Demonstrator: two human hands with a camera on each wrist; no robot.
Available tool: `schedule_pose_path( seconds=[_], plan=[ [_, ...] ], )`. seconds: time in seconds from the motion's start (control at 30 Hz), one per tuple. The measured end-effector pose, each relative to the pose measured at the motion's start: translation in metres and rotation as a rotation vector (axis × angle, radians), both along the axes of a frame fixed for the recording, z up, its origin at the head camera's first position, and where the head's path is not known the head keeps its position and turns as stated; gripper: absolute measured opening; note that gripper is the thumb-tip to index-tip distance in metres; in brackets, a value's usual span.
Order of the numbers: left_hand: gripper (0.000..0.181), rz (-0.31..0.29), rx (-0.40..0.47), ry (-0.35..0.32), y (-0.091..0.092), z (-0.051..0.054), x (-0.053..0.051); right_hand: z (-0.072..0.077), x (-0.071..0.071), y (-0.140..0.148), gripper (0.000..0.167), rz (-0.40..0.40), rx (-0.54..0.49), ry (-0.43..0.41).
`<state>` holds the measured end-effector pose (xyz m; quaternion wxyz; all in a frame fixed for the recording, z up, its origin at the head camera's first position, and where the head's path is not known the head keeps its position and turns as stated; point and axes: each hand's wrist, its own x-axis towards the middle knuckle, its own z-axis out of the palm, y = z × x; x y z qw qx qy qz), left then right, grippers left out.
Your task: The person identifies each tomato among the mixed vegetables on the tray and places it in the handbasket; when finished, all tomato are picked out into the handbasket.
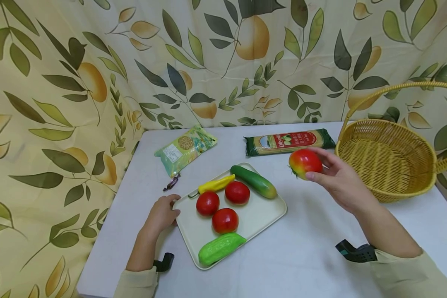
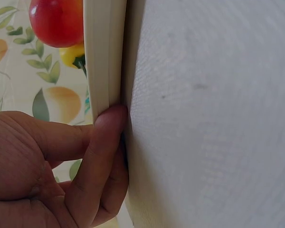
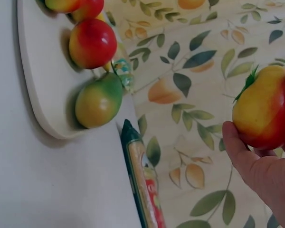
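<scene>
My right hand holds a red-and-yellow tomato above the table, left of the basket. Green leaves of its stem end show in the right wrist view, where fingers and thumb grip the tomato. With my left hand I pinch the left rim of a cream tray; the left wrist view shows thumb and fingers at the tray's edge. On the tray lie three red tomatoes, a yellow pepper, a dark green cucumber and a bright green ridged gourd.
A yellow woven basket with a tall handle stands at the right. Behind the tray lie a green bag and a long pasta-like packet. A small dark wrapped candy lies between bag and tray. Patterned cloth hangs behind the table.
</scene>
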<state>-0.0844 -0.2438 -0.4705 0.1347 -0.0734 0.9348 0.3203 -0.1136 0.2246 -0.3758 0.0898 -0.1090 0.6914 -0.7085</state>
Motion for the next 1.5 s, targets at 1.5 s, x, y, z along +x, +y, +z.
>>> schedule_pose_path(
  seconds=[1.5],
  plan=[
    [0.042, 0.011, 0.02, -0.02, 0.001, 0.001, 0.0, 0.01, -0.01, 0.055, 0.069, -0.165, 0.08, -0.109]
  ],
)
